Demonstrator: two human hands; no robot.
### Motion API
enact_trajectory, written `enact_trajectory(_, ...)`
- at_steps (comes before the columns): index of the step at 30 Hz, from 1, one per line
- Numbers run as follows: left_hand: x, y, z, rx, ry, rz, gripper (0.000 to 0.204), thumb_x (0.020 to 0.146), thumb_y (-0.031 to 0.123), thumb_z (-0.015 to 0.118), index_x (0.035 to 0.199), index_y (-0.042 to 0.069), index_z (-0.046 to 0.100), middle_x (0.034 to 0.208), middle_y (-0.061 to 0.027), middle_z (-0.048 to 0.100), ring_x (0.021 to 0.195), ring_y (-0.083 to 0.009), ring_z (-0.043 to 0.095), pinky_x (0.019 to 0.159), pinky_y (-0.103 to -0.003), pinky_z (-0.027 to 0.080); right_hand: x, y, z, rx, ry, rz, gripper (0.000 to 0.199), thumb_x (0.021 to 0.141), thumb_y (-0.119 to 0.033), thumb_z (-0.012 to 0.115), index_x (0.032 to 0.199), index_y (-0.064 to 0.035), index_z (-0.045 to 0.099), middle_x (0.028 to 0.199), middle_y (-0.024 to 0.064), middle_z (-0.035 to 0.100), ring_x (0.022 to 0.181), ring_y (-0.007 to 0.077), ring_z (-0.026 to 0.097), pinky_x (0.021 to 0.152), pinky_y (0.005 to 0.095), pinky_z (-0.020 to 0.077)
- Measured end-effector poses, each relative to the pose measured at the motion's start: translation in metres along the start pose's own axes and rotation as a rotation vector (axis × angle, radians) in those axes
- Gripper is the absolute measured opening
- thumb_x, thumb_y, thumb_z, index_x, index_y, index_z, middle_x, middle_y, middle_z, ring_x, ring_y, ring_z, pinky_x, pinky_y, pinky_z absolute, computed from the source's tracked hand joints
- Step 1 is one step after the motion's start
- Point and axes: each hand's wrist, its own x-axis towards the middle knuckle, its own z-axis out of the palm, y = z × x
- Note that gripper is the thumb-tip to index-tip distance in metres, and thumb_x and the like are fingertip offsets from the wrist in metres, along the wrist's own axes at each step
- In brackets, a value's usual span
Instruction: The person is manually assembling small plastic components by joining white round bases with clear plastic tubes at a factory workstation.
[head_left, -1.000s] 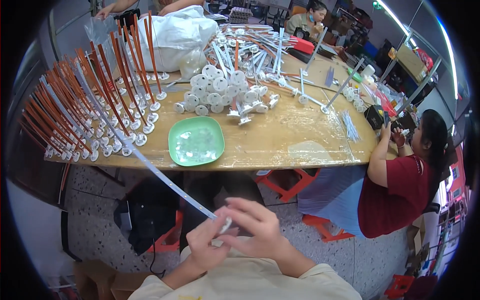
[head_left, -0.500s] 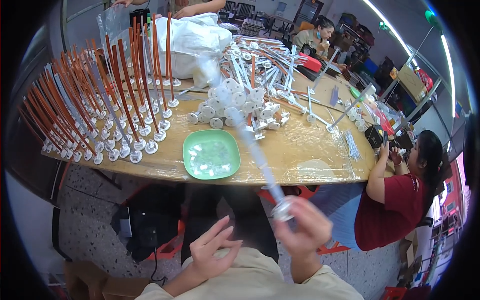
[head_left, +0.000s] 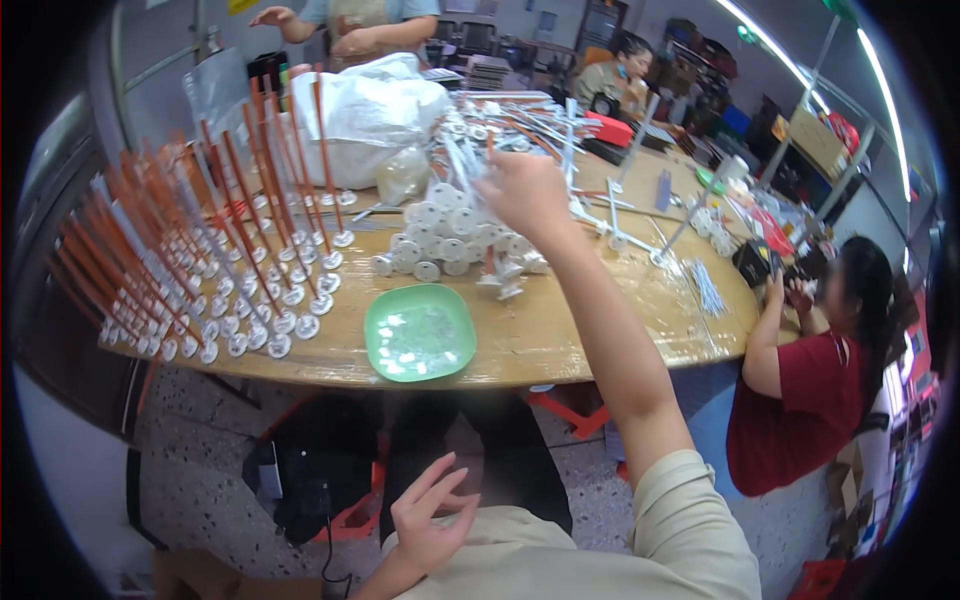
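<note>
My right hand [head_left: 522, 192] reaches out over the round wooden table [head_left: 600, 335], fingers closed on a long clear tube [head_left: 456, 163] that points up and left. The hand hovers above a pile of clear tubes with round white bases [head_left: 448, 232]. My left hand [head_left: 432, 510] rests near my lap below the table edge, its fingers spread and holding nothing. A green square tray [head_left: 420, 332] with small clear bits in it lies at the table's near edge.
Rows of upright orange rods on white round bases [head_left: 215, 265] fill the table's left side. A white plastic bag [head_left: 372, 112] sits at the back. A person in a red shirt [head_left: 800, 405] sits at the right; others work beyond. A black bag [head_left: 310, 480] lies under the table.
My right hand has carried the clear tube from my lap up and forward over the pile on the table. My left hand let go of it and stayed low, fingers open.
</note>
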Motion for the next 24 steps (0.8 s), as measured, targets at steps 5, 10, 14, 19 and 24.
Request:
enact_trajectory(5,0.011,0.004,0.007,-0.073,-0.003,-0.077,0.041,0.070,-0.012,0.075,0.110,-0.007,0.065,0.122,-0.0269,0.060,0.075,-0.0210,0.074,0.066,-0.025,0.059,-0.026,0.012,0.001,0.240,0.269,-0.039,0.030,0.080,-0.030,0.077,0.093,-0.0025,0.074,0.084,0.0170,0.072,0.078,0.0311,0.071,0.072,0.0393,0.0550)
enact_trajectory(10,0.021,-0.013,0.026,-0.082,0.036,-0.058,0.020,0.069,-0.013,0.075,0.087,-0.006,0.069,0.092,-0.0171,0.071,0.074,-0.0194,0.072,0.068,-0.025,0.057,-0.073,0.180,-0.027,0.293,0.787,0.581,0.016,0.083,-0.018,0.069,0.085,-0.0021,0.071,0.070,0.0093,0.069,0.062,0.0208,0.064,0.059,0.0330,0.0470)
enact_trajectory(14,0.025,-0.018,0.037,-0.134,0.027,-0.120,0.017,0.066,-0.012,0.075,0.078,-0.002,0.069,0.080,-0.0130,0.072,0.073,-0.0220,0.071,0.067,-0.027,0.055,-0.095,0.278,-0.025,-0.048,0.836,0.886,0.048,0.079,-0.032,0.073,0.114,-0.0003,0.063,0.076,0.0124,0.071,0.079,0.0299,0.069,0.077,0.0403,0.0514)
enact_trajectory(19,0.029,-0.014,0.042,-0.109,-0.038,-0.076,0.016,0.067,-0.011,0.075,0.078,-0.001,0.070,0.080,-0.0137,0.072,0.073,-0.0223,0.071,0.067,-0.028,0.056,-0.118,0.342,-0.027,-0.098,0.245,0.961,0.046,0.079,-0.038,0.071,0.112,-0.0061,0.071,0.093,0.0182,0.073,0.096,0.0356,0.069,0.089,0.0438,0.0514)
enact_trajectory(24,0.023,-0.008,0.042,-0.041,-0.027,-0.071,0.024,0.072,-0.012,0.074,0.094,-0.003,0.066,0.114,-0.0218,0.061,0.077,-0.0197,0.070,0.072,-0.027,0.056,-0.130,0.285,-0.064,-0.437,0.577,0.605,0.032,0.093,-0.031,0.060,0.081,-0.0026,0.070,0.079,0.0179,0.069,0.076,0.0405,0.065,0.069,0.0493,0.0494)
